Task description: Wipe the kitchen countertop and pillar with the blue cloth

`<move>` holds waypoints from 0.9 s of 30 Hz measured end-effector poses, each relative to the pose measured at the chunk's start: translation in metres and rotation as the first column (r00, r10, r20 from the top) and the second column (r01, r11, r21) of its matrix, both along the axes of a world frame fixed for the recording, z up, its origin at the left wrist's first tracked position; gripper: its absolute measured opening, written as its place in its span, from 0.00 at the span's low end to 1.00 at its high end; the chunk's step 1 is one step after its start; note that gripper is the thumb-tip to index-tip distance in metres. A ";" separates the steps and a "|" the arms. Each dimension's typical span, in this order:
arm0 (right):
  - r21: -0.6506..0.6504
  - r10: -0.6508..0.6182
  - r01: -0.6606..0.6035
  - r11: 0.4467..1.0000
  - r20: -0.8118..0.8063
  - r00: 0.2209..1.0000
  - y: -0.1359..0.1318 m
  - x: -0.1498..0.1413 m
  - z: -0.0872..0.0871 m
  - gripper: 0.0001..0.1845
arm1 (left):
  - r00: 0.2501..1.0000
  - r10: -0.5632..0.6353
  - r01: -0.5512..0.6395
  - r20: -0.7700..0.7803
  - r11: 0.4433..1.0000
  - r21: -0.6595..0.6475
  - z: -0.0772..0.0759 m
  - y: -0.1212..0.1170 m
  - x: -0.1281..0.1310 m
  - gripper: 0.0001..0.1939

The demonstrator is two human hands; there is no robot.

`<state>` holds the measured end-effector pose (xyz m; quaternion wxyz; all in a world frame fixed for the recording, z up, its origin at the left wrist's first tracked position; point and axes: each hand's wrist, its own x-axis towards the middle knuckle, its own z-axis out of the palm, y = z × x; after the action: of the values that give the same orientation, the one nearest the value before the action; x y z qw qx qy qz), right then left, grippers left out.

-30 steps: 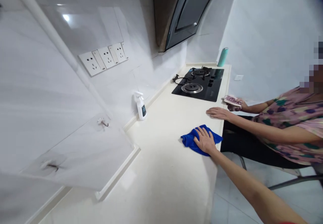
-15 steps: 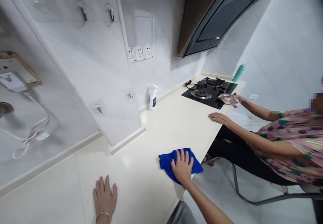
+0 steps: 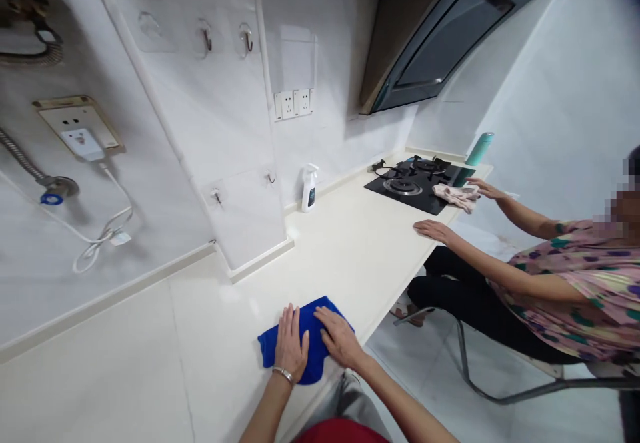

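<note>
A blue microfiber cloth (image 3: 314, 318) lies bunched on the cream countertop (image 3: 210, 356), close to its front edge. My left hand (image 3: 291, 343), with a metal bracelet at the wrist, presses down on the cloth. My right hand (image 3: 340, 338) rests on it just beside the left, and the two hands nearly touch. A seated co-worker's right hand (image 3: 433, 230) lies flat on the counter. The co-worker's other hand (image 3: 487, 190) is near a crumpled pink cloth (image 3: 457, 196) at the edge of the black gas hob (image 3: 405, 186).
A white spray bottle (image 3: 309, 188) stands by the wall, and a green flask (image 3: 480, 149) stands behind the hob. A range hood (image 3: 440, 36) hangs above. Wall sockets (image 3: 293, 103), several hooks and a white cable (image 3: 103, 233) are on the left. The co-worker's metal-legged chair (image 3: 500, 376) stands at right.
My left hand has come down onto the cloth, and the cloth has shifted left across the counter. The co-worker's pink cloth has dropped lower, to the hob's edge.
</note>
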<state>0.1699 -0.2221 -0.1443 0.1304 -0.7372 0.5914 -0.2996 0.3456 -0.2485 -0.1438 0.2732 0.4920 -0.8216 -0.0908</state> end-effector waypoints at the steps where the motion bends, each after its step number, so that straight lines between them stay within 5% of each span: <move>1: -0.044 -0.050 0.050 0.998 0.008 0.999 0.000 -0.011 -0.003 0.27 | 0.999 0.017 -0.016 0.037 1.000 -0.024 -0.003 0.003 0.004 0.31; 8: -0.094 -0.161 0.162 0.982 0.021 0.987 -0.011 -0.037 -0.012 0.22 | 0.973 0.015 -0.003 0.231 0.999 -0.052 -0.002 0.014 0.037 0.30; 16: -0.145 -0.175 0.179 0.973 0.041 0.984 -0.006 -0.047 -0.021 0.22 | 0.928 0.134 -0.136 0.346 0.991 -0.019 0.011 0.040 0.132 0.31; 21: -0.148 -0.209 0.209 0.967 0.015 0.978 -0.004 -0.039 -0.019 0.23 | 0.911 -0.029 0.027 0.410 1.000 0.010 0.032 0.037 0.101 0.32; 27: -0.189 -0.215 0.207 0.960 -0.024 0.976 -0.003 -0.036 -0.018 0.24 | 0.892 -0.180 0.183 0.414 0.983 0.033 0.027 0.050 0.052 0.36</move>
<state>0.1340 -0.2248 -0.1625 0.0156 -0.6853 0.6389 -0.3492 0.3976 -0.1982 -0.1166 0.0843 0.4202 -0.9035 -0.0066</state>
